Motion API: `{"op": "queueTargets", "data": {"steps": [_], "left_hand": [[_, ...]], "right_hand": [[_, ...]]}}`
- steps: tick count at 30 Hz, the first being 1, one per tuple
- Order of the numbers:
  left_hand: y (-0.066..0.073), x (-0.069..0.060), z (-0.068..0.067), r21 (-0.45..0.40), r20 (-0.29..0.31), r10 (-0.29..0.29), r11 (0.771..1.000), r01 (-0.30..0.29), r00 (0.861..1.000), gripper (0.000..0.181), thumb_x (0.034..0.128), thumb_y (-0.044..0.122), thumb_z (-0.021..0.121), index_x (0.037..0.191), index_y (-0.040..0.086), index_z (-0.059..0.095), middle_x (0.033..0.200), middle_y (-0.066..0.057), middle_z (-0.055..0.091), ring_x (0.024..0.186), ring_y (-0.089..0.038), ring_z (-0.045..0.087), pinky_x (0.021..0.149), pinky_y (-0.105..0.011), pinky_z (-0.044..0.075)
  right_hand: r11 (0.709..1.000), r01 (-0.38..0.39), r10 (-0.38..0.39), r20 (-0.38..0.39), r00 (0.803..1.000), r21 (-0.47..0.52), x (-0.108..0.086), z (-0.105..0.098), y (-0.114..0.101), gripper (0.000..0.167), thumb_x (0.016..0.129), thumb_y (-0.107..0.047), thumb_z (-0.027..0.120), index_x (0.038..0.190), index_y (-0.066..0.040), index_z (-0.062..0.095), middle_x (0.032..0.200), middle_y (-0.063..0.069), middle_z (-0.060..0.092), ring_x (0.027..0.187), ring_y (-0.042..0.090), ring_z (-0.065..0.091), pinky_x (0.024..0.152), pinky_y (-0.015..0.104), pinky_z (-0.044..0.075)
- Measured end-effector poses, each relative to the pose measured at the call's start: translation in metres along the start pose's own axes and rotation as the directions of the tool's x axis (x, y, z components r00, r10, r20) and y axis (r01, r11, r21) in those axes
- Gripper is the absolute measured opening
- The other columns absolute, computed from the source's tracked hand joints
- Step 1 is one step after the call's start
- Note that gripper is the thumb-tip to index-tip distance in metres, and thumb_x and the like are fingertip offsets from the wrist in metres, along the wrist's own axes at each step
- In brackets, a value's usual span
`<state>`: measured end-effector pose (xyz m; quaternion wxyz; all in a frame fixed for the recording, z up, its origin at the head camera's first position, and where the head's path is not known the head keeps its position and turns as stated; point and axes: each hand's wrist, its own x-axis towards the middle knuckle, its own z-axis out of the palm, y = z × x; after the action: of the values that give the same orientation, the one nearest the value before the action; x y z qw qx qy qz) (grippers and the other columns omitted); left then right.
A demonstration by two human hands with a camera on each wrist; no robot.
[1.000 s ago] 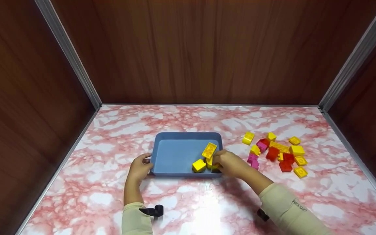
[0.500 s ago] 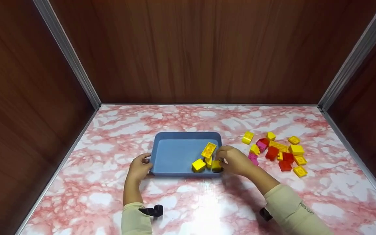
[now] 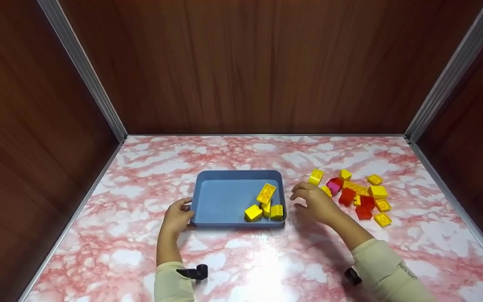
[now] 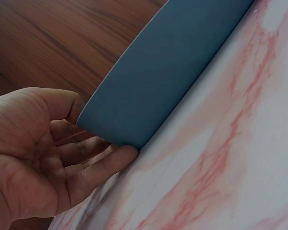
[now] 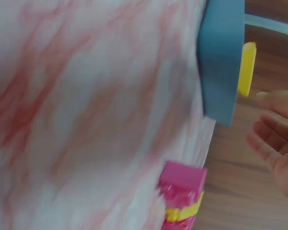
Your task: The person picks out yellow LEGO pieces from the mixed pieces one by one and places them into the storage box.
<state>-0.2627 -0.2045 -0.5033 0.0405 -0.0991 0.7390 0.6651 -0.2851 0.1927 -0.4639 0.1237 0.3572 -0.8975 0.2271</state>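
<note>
The left hand [image 3: 177, 217] [image 4: 48, 158] holds the blue tray [image 3: 217, 203] [image 4: 151, 79] at its left side, fingers bent against the wall and corner. Several yellow blocks lie in the tray's right part, among them a tilted one [image 3: 266, 193], one at the front [image 3: 253, 213] and another in the right corner [image 3: 276, 212]. To the right of the tray, the right hand [image 3: 319, 204] [image 5: 281, 139] is empty with its fingers relaxed and apart, between the tray and the loose blocks. A yellow block [image 5: 247, 69] shows above the tray wall [image 5: 222, 62] in the right wrist view.
Right of the right hand lie scattered loose blocks: yellow [image 3: 377, 192], red [image 3: 346, 196] and pink [image 3: 333, 187]. Pink blocks [image 5: 183, 176] also show in the right wrist view. Brown wooden panels [image 3: 241, 67] enclose the marbled table [image 3: 162, 159] at the back and sides.
My right hand has let go of a yellow block in the tray's front right corner and moved right, out of the tray. My left hand stays at the tray's left side.
</note>
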Motion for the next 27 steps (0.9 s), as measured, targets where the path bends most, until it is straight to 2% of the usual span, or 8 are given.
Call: {"op": "queueTargets", "data": {"steps": [4,6,11,14,16,20,23,27], "left_hand": [[-0.001,0.001,0.000,0.012,-0.002,-0.002,1.000,0.002,1.000,0.053,0.0868,-0.007,0.051,0.139,-0.003,0.048,0.122,-0.027,0.052,0.098,-0.039,0.061,0.067,-0.048,0.059],[-0.007,0.006,-0.001,0.021,-0.013,0.005,1.000,-0.005,1.000,0.053,0.0855,-0.006,0.051,0.138,-0.001,0.050,0.119,-0.025,0.054,0.095,-0.036,0.062,0.065,-0.047,0.059],[-0.008,0.007,0.000,0.018,-0.021,0.013,1.000,-0.012,1.000,0.054,0.0828,-0.008,0.049,0.136,-0.002,0.052,0.116,-0.025,0.055,0.091,-0.033,0.062,0.063,-0.047,0.059],[-0.008,0.007,0.000,0.009,-0.020,0.012,1.000,-0.012,1.000,0.053,0.0832,-0.008,0.049,0.136,-0.002,0.052,0.117,-0.025,0.056,0.092,-0.034,0.063,0.063,-0.047,0.059],[-0.007,0.007,0.000,0.003,-0.020,0.012,1.000,-0.012,1.000,0.054,0.0834,-0.007,0.050,0.137,-0.002,0.051,0.118,-0.025,0.056,0.092,-0.034,0.063,0.063,-0.047,0.059],[-0.006,0.006,0.001,-0.003,-0.013,0.008,1.000,-0.008,1.000,0.054,0.0839,-0.007,0.050,0.137,-0.002,0.051,0.119,-0.026,0.055,0.093,-0.034,0.063,0.063,-0.046,0.059],[-0.005,0.005,0.001,-0.002,-0.009,0.005,1.000,-0.005,1.000,0.054,0.0845,-0.007,0.051,0.138,-0.002,0.050,0.120,-0.026,0.055,0.093,-0.034,0.063,0.063,-0.046,0.058],[-0.006,0.005,0.001,-0.002,-0.017,0.003,1.000,-0.003,1.000,0.054,0.0843,-0.007,0.051,0.138,-0.002,0.050,0.119,-0.026,0.054,0.091,-0.034,0.063,0.062,-0.047,0.058]], "right_hand": [[1.000,-0.015,0.014,-0.015,1.000,-0.013,-0.008,-0.001,0.011,0.015,0.076,0.004,0.077,0.089,0.000,0.071,0.100,0.013,0.063,0.095,0.032,0.059,0.089,0.048,0.051],[1.000,-0.029,0.029,-0.017,0.999,-0.012,-0.011,-0.003,0.017,0.014,0.076,0.004,0.077,0.089,0.001,0.071,0.100,0.014,0.063,0.095,0.033,0.059,0.088,0.048,0.052],[0.997,-0.072,0.072,-0.027,0.997,-0.024,-0.017,-0.012,0.030,0.016,0.075,0.004,0.077,0.089,0.001,0.071,0.100,0.015,0.063,0.095,0.033,0.060,0.087,0.049,0.052],[0.995,-0.104,0.104,-0.049,0.993,0.002,-0.019,-0.019,0.039,0.016,0.075,0.006,0.076,0.089,0.003,0.070,0.098,0.015,0.062,0.092,0.034,0.060,0.085,0.050,0.052],[0.987,-0.154,0.156,-0.055,0.986,0.036,-0.020,-0.024,0.046,0.015,0.076,0.005,0.074,0.091,0.003,0.070,0.098,0.015,0.062,0.091,0.034,0.060,0.084,0.051,0.052],[0.950,-0.300,0.304,-0.045,0.952,0.081,-0.024,-0.033,0.060,0.016,0.078,0.002,0.072,0.094,0.003,0.071,0.102,0.015,0.061,0.092,0.035,0.058,0.086,0.052,0.051],[0.936,-0.344,0.348,-0.042,0.937,0.074,-0.027,-0.036,0.070,0.015,0.078,0.001,0.072,0.093,0.004,0.071,0.100,0.015,0.061,0.091,0.034,0.058,0.087,0.052,0.050],[0.931,-0.360,0.361,-0.017,0.932,0.058,-0.029,-0.035,0.077,0.015,0.080,0.000,0.072,0.094,0.005,0.071,0.097,0.015,0.061,0.090,0.034,0.059,0.088,0.052,0.050]]}}
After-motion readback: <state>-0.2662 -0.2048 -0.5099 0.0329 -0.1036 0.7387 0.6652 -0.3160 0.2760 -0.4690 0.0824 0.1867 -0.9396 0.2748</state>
